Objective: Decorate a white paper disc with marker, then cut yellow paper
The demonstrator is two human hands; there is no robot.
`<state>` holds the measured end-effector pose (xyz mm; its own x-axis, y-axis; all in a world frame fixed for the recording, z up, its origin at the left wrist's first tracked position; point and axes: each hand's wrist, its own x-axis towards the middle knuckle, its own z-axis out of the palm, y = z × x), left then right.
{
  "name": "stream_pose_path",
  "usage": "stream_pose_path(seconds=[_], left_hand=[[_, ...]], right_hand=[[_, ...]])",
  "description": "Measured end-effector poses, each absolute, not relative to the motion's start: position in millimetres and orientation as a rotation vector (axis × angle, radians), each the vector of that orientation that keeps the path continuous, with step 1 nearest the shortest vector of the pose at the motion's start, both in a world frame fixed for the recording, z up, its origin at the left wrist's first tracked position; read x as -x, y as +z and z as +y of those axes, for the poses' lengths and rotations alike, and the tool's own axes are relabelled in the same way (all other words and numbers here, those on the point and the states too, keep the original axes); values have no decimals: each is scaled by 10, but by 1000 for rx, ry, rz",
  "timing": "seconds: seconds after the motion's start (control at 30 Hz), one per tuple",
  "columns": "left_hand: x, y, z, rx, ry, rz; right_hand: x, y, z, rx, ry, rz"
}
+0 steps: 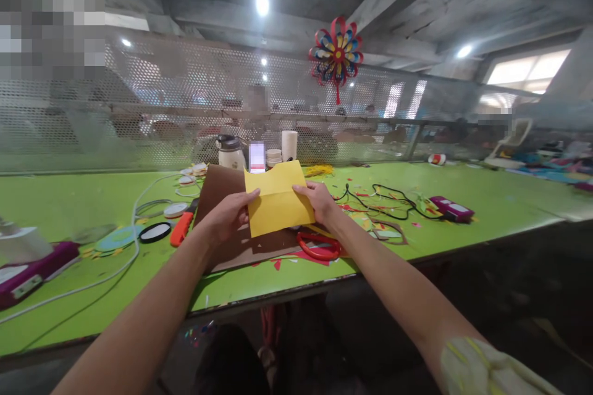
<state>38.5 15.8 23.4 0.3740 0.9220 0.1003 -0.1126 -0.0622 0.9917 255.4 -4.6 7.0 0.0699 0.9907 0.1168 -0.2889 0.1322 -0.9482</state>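
Between my two hands is a sheet of yellow paper (280,207), creased across its middle, with an uneven cut-out top edge. My left hand (231,216) grips its left side, thumb on top. On the opposite side my right hand (319,200) pinches the paper, thumb in front and fingers behind. Below it a brown sheet (231,247) lies on the green table (287,284). Red-handled scissors (319,248) lie by my right wrist, their blades mostly hidden. An orange utility knife (182,228) rests beside my left forearm.
Left are a black-rimmed roll of tape (155,232), a white cable (135,216) and a purple power strip (37,271). A kettle (230,151) and a lit phone (257,156) stand behind. Paper scraps and a black cord (393,200) spread rightward. A paper flower (339,54) hangs on the mesh.
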Motion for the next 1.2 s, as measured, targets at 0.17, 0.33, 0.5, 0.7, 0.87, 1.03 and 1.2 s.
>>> stream_pose_path(seconds=[0.17,0.33,0.5,0.7,0.87,1.03,1.2], left_hand=[[-372,212,166,-1398,869,793],[-381,191,201,-1429,1031,775],[-409,179,216,-1531,1156,680],[-403,162,234,-1609,1211,705],[-381,145,277,-1574,1279,744],[-343,154,334,-1468,1343,796],[-337,179,325,-1401,1346,795]], right_hand=[[-2579,67,6,966,1232,-959],[-2602,45,68,982,1256,-897],[-2614,16,129,967,1216,-850],[-2600,7,143,900,1165,-873],[-2588,50,108,810,1096,-935],[-2593,145,-16,689,997,-1089],[-2592,173,-106,725,927,-1281]])
